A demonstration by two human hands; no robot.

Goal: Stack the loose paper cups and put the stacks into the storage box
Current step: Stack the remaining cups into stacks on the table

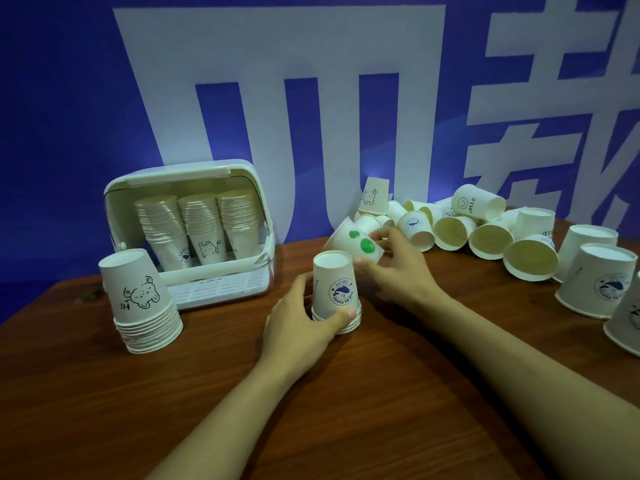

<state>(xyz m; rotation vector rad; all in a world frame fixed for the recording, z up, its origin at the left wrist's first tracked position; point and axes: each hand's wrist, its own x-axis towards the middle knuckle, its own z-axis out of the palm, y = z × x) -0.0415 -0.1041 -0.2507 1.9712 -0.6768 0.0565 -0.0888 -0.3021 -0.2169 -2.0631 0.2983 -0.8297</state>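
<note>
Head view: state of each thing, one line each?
storage box: lid up, front open, three upright cup stacks inside.
bear-print stack: upside down on the table, left of the box, untouched.
whale-print stack: upside down, short, gripped at its base by the left hand.
green-dot cup: tilted, held by the right hand just above that stack.
loose cups: piled, mostly on their sides.

The table [346,410] is reddish-brown wood grain. The wall [69,98] across the top is deep blue with huge white characters. At left, the box [187,174] is white; the stack [145,303] beside it is white with a black bear drawing. At centre, one cup [336,289] shows a blue whale badge, another cup [356,242] green spots.
</note>
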